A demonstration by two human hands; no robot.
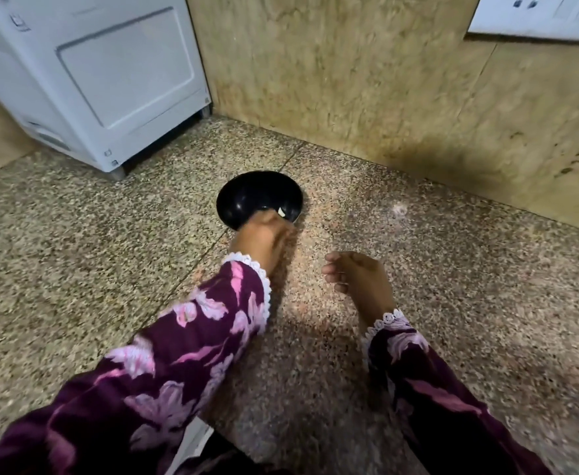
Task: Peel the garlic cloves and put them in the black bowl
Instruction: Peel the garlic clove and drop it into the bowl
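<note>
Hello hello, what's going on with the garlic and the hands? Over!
Left hand at the bowl rim, fingers bunched, grip unclear. Garlic piece showing white just past its fingertips, over the bowl. Right hand loosely curled, empty. Nothing in the way.

On a speckled stone floor (92, 234), the left hand (264, 241) reaches over the round black bowl's (247, 197) near rim, a pale garlic clove (281, 211) at its fingertips; the right hand (356, 279) hovers nearby, fingers loosely curled.

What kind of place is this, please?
Probably a home kitchen or utility corner, at floor level: speckled stone floor, a white appliance by the wall, and a black bowl set on the floor.
</note>
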